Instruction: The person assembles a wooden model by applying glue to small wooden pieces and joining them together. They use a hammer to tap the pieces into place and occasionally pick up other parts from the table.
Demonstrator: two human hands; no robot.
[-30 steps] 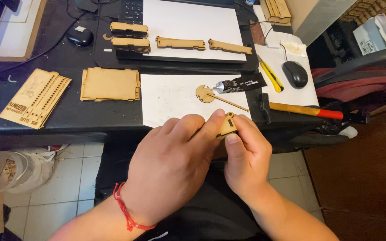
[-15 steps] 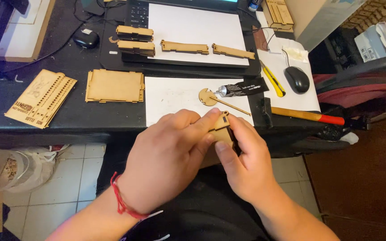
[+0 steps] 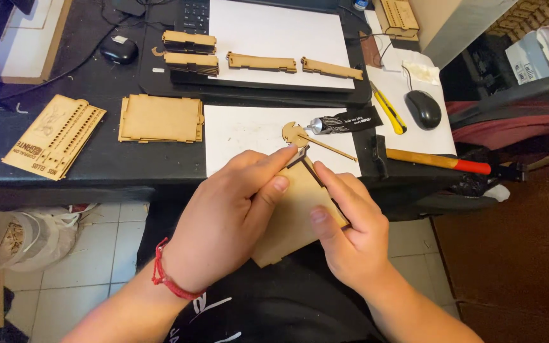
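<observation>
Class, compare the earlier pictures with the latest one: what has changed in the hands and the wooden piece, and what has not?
The wooden panel now shows much more of its flat face; earlier only a small end showed between the fingers. Both the left hand and the right hand keep their grip on it. The glue tube, hammer and stacked panels lie unchanged.

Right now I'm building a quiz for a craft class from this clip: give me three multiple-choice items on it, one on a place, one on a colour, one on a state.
1. Where does the hammer lie?
A. on the floor
B. at the desk's right edge
C. on the keyboard

2. What colour is the band on the left wrist?
A. red
B. blue
C. white

3. How is the flat wooden panel held?
A. lying untouched on the desk
B. in one hand only
C. between both hands

Answers:
1 B: it lies beside the white sheet, right of it.
2 A: the wristband is red.
3 C: the left hand and the right hand both grip it.
</observation>
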